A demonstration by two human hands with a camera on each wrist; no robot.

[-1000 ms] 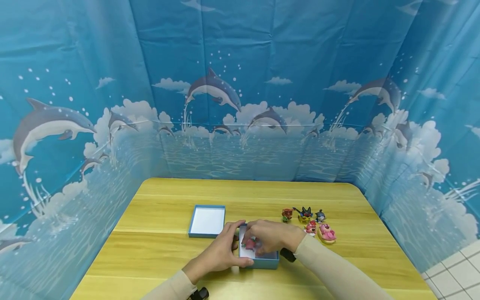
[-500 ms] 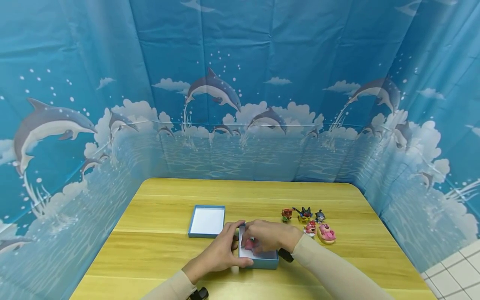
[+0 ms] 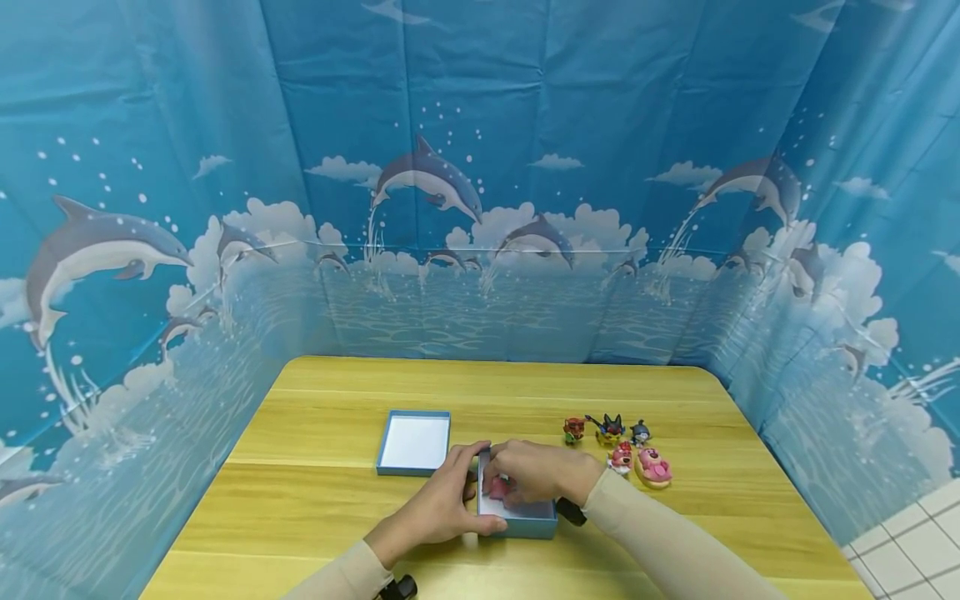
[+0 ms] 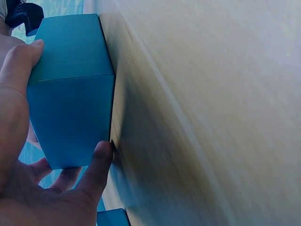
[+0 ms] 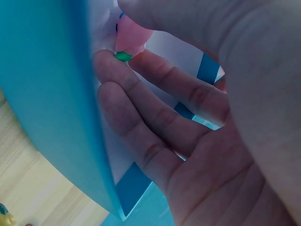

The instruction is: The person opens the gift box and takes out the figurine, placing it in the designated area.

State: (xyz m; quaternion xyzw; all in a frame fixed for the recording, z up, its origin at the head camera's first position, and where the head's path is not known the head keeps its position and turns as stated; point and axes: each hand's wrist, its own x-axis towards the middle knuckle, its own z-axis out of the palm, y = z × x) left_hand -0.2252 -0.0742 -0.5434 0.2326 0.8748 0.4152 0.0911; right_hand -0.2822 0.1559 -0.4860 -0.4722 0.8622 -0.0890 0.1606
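Observation:
A blue box (image 3: 529, 527) with a white inside stands uncovered on the table. My left hand (image 3: 442, 506) grips its left side, thumb at the near corner and fingers toward the far one. In the left wrist view the box's blue outer wall (image 4: 70, 115) lies between thumb and fingers. My right hand (image 3: 534, 468) reaches down into the box and pinches a small pink toy figure (image 5: 133, 35) with a green bit at one end. The head view shows only part of this pink figure (image 3: 498, 489) between thumb and fingers.
A shallow blue lid (image 3: 414, 442), white inside up, lies left of the box. To the right stand several small figures: a reddish-brown one (image 3: 574, 429), a black-and-yellow one (image 3: 611, 429), a grey one (image 3: 640, 432), a red-and-white one (image 3: 621, 457) and a pink one on a ring (image 3: 654, 468).
Within the right fingers the pink figure has turned slightly, and its green bit no longer shows in the head view. The left hand and box have stayed in place.

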